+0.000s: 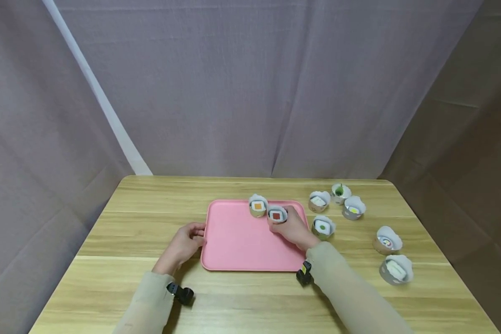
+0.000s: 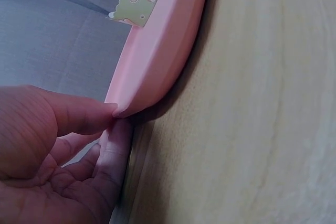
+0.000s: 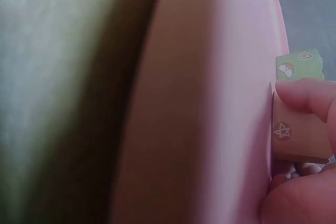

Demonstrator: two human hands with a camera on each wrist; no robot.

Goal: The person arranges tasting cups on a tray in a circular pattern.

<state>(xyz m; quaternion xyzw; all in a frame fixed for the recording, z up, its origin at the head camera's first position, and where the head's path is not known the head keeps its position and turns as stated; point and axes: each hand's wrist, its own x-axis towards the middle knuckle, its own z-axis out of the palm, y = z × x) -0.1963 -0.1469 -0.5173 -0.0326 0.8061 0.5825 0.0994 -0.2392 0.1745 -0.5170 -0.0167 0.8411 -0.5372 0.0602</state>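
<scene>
A pink tray [image 1: 246, 246] lies on the table. At its left edge my left hand [image 1: 186, 242] pinches the rim between thumb and fingers, seen close in the left wrist view. My right hand [image 1: 293, 228] grips a brown paper cup [image 3: 299, 132] that stands on the tray's back right part. Inside that cup is a white piece with a dark red square on top [image 1: 277, 216]. Just left of it, also on the tray, stands a green paper cup [image 1: 257, 212] holding a white piece with an orange square.
Right of the tray stand several paper cups: one with a green-dotted piece [image 1: 323, 227], one with a white piece [image 1: 318, 202], one with a green plant-like piece [image 1: 340, 193], one with a yellow-marked piece [image 1: 353, 208]. Two more [image 1: 387, 240] are farther right. Grey curtains [image 1: 234, 93] hang behind.
</scene>
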